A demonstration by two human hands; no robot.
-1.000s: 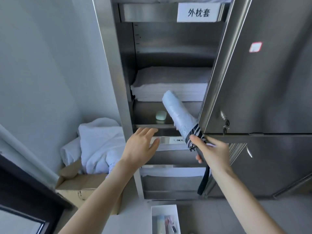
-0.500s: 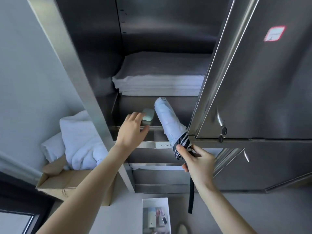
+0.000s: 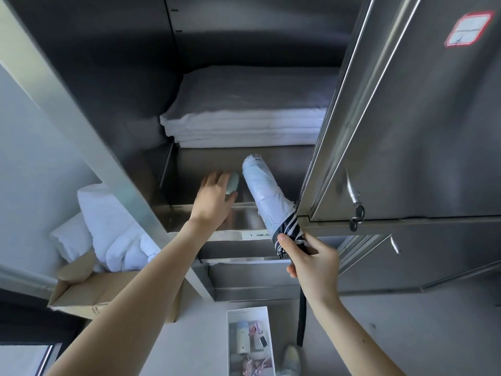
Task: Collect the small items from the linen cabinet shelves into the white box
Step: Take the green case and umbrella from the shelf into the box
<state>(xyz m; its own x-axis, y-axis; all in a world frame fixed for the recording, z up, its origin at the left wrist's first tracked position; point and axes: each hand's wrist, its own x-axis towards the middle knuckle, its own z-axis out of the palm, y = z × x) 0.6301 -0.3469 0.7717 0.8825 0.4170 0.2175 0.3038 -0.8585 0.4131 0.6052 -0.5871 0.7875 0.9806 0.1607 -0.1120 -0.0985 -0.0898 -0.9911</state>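
One folded umbrella [image 3: 267, 198], one small pale-green case [image 3: 232, 183], one linen stack [image 3: 244, 128], one white box [image 3: 249, 340], one cardboard box [image 3: 89, 291], two hands.

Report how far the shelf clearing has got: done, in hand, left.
Done: the white box on the floor already holds several small items. In hand: the right hand grips the folded umbrella, its tip over the shelf; the left hand is closing on the small pale green item. Left: both must go into the box. Lower shelves can't be judged.
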